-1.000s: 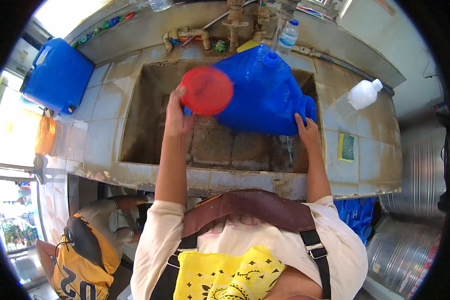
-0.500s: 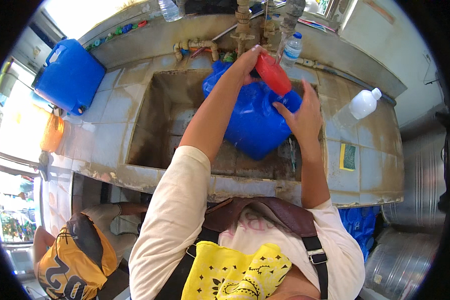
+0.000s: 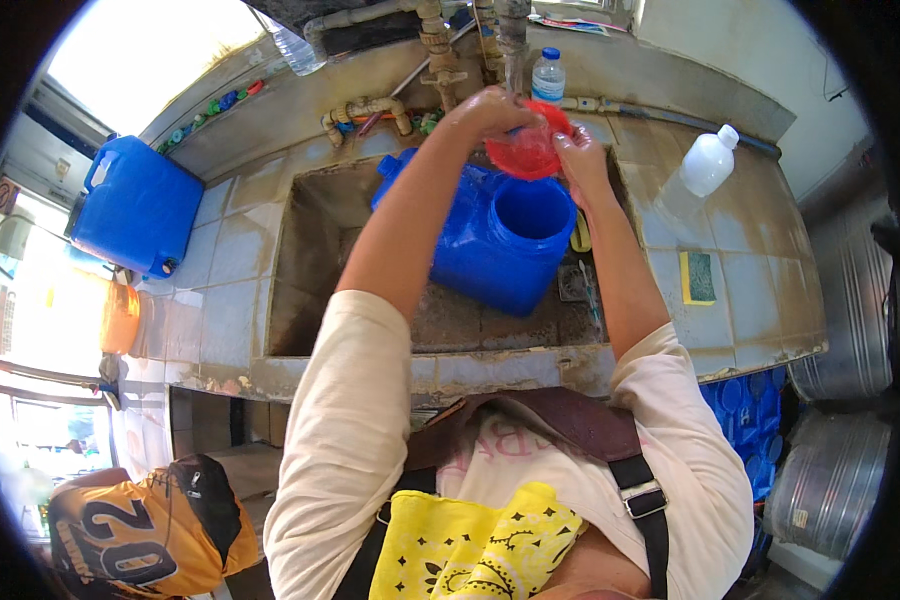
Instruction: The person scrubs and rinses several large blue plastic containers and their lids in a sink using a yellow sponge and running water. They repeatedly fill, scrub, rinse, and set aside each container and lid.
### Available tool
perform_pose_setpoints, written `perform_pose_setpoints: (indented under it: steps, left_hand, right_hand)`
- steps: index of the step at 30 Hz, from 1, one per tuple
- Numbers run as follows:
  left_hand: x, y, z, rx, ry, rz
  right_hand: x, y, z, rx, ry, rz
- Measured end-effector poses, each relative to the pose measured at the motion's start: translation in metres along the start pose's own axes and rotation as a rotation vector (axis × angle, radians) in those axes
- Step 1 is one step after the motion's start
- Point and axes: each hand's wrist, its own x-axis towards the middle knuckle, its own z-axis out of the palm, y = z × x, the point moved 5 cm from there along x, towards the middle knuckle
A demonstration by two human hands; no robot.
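Note:
A red round lid [image 3: 525, 155] is held in both of my hands, under the metal tap [image 3: 512, 50] at the back of the sink. My left hand [image 3: 492, 115] reaches over its hollow side, with the fingers partly hidden in it. At its right edge my right hand [image 3: 581, 158] grips the rim between thumb and fingers. Just below, a blue plastic jug [image 3: 500, 265] lies tilted in the stained sink [image 3: 305, 285]. Its wide round mouth is uncovered and faces up. My left forearm covers part of the jug.
A second blue jug [image 3: 135, 205] stands on the tiled counter at left. Behind the sink are pipes [image 3: 438, 50] and a water bottle [image 3: 547, 78]. At right are a white bottle [image 3: 708, 160] and a sponge [image 3: 698, 278]. A person in yellow [image 3: 150, 525] is at lower left.
The lid has come away from above the jug's mouth and tipped hollow side up. My right hand has closed on its rim. The jug's mouth now shows, and the view has shifted slightly.

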Motion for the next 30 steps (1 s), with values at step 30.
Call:
perform_pose_setpoints:
  steps: [30]
  left_hand:
    - [-0.1, -0.172, -0.13, -0.016, 0.033, -0.542]
  right_hand:
    - [-0.119, 0.161, -0.11, -0.15, 0.368, 0.11]
